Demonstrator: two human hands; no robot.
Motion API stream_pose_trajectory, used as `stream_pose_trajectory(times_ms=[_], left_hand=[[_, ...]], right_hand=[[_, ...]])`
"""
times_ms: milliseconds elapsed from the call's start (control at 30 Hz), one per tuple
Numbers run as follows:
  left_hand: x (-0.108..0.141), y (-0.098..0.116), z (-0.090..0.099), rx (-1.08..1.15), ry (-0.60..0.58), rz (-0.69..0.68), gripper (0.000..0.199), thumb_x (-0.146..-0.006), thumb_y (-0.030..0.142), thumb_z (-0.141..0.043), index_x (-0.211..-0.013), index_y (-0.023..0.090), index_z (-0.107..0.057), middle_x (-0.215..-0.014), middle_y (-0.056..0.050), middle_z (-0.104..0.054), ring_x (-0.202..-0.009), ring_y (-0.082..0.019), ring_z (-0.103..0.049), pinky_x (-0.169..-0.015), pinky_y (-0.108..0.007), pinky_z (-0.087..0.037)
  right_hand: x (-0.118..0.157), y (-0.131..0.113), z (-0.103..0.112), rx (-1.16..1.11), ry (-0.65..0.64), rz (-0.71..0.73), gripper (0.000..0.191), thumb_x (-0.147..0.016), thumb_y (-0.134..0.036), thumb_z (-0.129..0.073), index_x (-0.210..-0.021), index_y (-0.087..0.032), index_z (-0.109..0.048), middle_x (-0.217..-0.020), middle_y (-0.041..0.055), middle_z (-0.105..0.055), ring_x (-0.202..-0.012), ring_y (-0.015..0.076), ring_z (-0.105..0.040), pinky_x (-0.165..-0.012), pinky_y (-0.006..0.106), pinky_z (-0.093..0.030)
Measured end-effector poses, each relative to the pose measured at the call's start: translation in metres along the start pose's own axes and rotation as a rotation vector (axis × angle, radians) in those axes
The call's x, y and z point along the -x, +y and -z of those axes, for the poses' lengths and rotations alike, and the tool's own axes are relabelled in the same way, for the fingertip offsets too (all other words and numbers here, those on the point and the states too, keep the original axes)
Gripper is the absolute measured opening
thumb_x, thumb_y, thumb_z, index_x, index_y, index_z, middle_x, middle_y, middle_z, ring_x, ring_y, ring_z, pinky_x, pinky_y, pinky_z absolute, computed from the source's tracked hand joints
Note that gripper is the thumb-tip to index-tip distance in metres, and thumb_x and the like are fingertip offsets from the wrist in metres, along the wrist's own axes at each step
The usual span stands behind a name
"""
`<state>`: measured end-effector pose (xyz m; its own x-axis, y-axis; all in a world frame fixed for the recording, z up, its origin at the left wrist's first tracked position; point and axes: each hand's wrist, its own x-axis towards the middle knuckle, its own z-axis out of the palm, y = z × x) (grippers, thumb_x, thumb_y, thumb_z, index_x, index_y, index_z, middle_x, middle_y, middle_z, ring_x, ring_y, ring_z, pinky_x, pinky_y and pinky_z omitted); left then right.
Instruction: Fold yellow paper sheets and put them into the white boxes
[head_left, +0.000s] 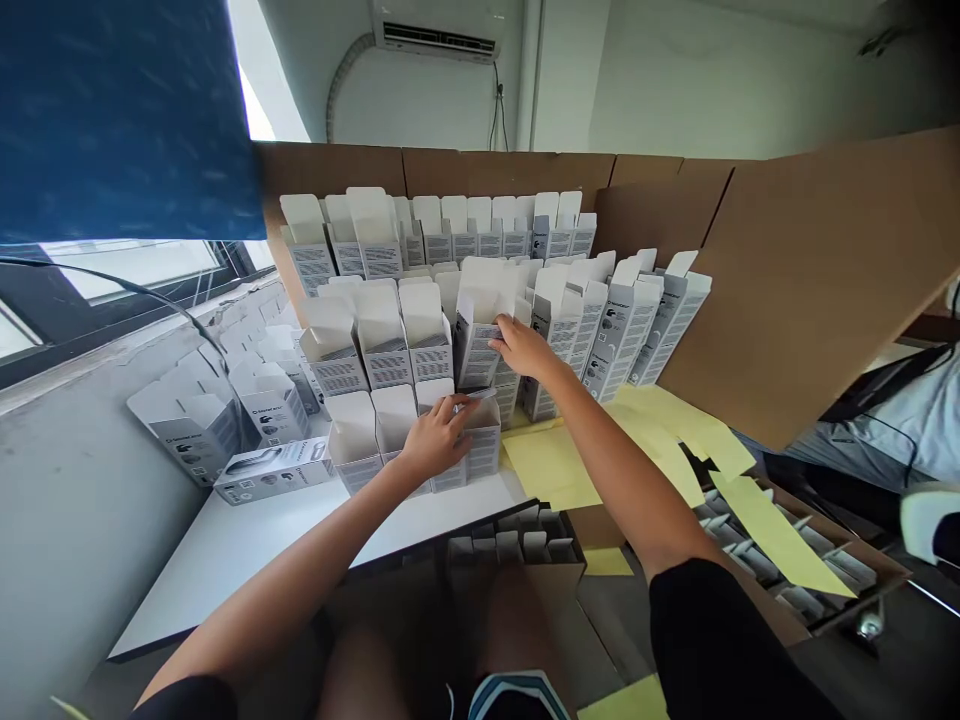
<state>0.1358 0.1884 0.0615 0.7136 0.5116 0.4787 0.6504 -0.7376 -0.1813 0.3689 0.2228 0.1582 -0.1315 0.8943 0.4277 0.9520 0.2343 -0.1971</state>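
Right hand (521, 345): fingers grasp the side wall of a tall open carton (474, 345), near its rim; left hand (439, 435): fingertips appear to pinch a slim pale piece (478, 396) over the mouth of a front carton (482, 448); whether this piece is a loose part or a flap cannot be told. The tall open carton stands upright above the rear part of the white tabletop (217, 550), behind the front carton.

For good handling, grip the thin card lightly and close to a corner, where it should resist buckling; keep the raised flap clear of the fingers; hold the slim pale piece level, so that it does not catch the rim; keep both wrists above the neighbouring cartons, since a knock could tilt a whole row.

The tall open carton is white inside, with grey printed panels of small text outside; its top is open and its back flap stands up; similar open cartons stand close around it; a closed carton (274, 470) lies flat at the left of the tabletop; yellow sheets (551, 465) lie at its right; brown cardboard (780, 290) rises behind and to the right.
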Motion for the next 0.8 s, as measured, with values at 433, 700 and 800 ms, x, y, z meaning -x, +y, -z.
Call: stream_pose_trajectory(times_ms=[433, 700, 800], left_hand=[[-0.002, 0.002, 0.004, 0.002, -0.032, 0.008, 0.058, -0.090, 0.022, -0.057, -0.146, 0.020, -0.044, -0.137, -0.014, -0.055, -0.122, -0.028, -0.056, -0.079, -0.038, -0.062], [-0.002, 0.002, 0.003, -0.007, -0.037, 0.009, 0.058, -0.089, 0.022, -0.056, -0.146, 0.019, -0.045, -0.138, -0.014, -0.054, -0.122, -0.028, -0.056, -0.077, -0.039, -0.062], [-0.002, 0.001, 0.003, -0.002, -0.040, 0.009, 0.058, -0.089, 0.022, -0.055, -0.147, 0.020, -0.045, -0.139, -0.015, -0.054, -0.122, -0.029, -0.056, -0.075, -0.039, -0.062]], right_hand=[[0.002, 0.001, -0.008, 0.022, 0.002, 0.008, 0.026, -0.103, -0.027, -0.044, -0.126, -0.014, -0.046, -0.129, 0.0179, -0.057, -0.107, 0.0288, -0.062, -0.079, 0.035, -0.046], [0.002, -0.010, -0.016, 0.030, 0.002, 0.024, 0.029, -0.102, -0.030, -0.050, -0.127, -0.016, -0.049, -0.131, 0.0164, -0.059, -0.103, 0.0270, -0.065, -0.077, 0.033, -0.049], [0.003, -0.015, -0.020, 0.042, 0.026, 0.023, 0.030, -0.101, -0.031, -0.052, -0.127, -0.018, -0.051, -0.129, 0.0155, -0.060, -0.103, 0.0272, -0.065, -0.076, 0.033, -0.050]])
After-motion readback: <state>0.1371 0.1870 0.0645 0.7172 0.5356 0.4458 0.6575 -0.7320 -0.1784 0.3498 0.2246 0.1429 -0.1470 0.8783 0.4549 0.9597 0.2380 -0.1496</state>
